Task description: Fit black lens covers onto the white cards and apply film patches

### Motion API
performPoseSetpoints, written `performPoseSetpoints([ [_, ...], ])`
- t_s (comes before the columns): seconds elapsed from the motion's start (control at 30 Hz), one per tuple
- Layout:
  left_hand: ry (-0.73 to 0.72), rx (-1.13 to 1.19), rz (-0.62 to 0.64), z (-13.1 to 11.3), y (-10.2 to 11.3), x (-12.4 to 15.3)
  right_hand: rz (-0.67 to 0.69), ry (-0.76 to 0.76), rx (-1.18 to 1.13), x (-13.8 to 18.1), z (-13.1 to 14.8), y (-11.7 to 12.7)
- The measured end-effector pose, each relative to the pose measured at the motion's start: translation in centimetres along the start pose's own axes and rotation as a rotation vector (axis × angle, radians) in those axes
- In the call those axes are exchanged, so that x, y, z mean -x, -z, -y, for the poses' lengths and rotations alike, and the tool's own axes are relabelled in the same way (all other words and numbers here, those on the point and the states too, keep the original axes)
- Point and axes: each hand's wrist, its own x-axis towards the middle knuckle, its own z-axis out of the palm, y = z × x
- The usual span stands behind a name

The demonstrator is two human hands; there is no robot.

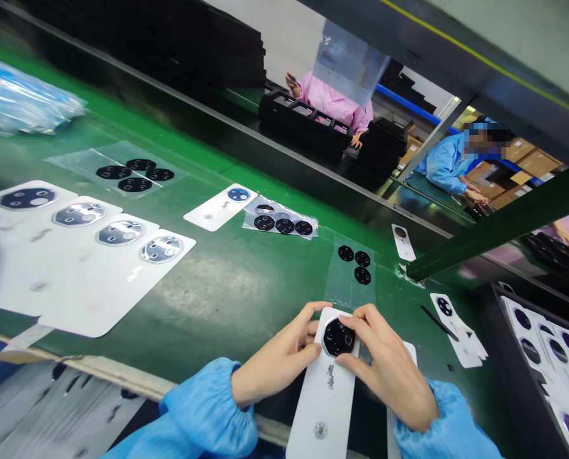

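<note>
At the near edge of the green desk, the left hand grips a white panel, its fingers along the left side and its thumb on the face. A black disc sits at the panel's upper end, above dark lettering and a small round mark. The right hand is bent over the disc, with fingertips and thumb at its right and lower edge; whether they pinch it or only press it, I cannot tell. Part of another white panel shows beneath the right forearm.

Just beyond the hands lies a clear sheet with three black discs. Farther left are a film strip carrying more discs and, beside it, a loose panel with a bluish disc. Four overlapping panels fill the left side, near a plastic-wrapped bundle. To the right, a black tray holds rows of panels. Across the desk, a person in pink and another in blue are at work.
</note>
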Motion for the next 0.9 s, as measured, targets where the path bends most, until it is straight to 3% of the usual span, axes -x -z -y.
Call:
performPoseSetpoints([
  [0.27,-0.006,-0.218,-0.121,0.2,-0.5,0.1,-0.036,-0.007,0.084,-0.1,0.7,-0.2],
  [0.53,-0.043,-0.265,-0.277,1.2,-2.2,-0.2,-0.124,0.005,0.203,0.3,1.1,-0.9],
  [0.9,-0.092,-0.323,-0.285,1.1,-2.3,-0.2,-0.273,0.023,0.205,1.1,1.1,-1.8],
])
